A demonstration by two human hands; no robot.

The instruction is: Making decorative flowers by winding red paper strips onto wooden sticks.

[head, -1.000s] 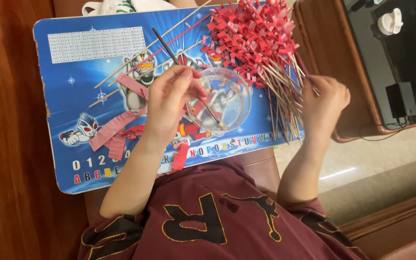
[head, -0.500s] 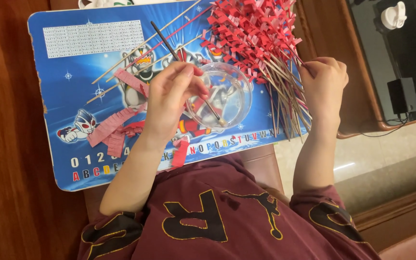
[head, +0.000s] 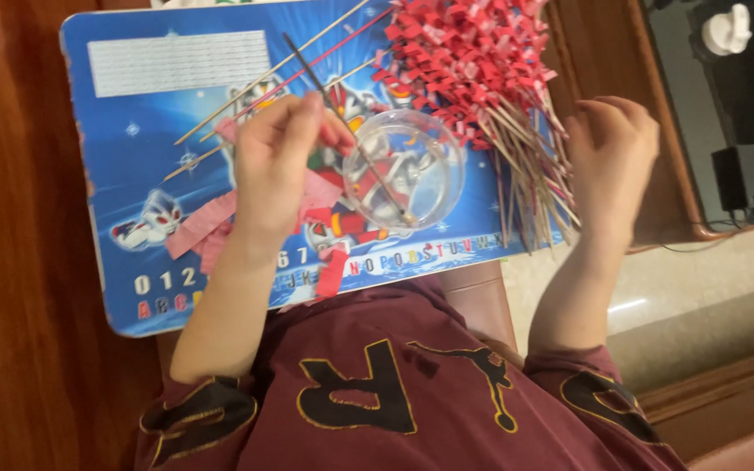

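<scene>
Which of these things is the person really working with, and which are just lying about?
In use:
left hand holding a thin brush
clear bowl under the brush tip
right hand at the bundle of sticks with red paper tops
pink paper strips
blue picture board

Lying about:
black adapter
white cap

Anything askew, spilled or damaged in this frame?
Nothing spilled. The pile of sticks with red paper tips fans off the right edge of the blue board, by the right hand. Pink paper strips lie scattered beside the left hand, which holds a brush into the clear bowl. The board's left edge looks chipped.
</scene>
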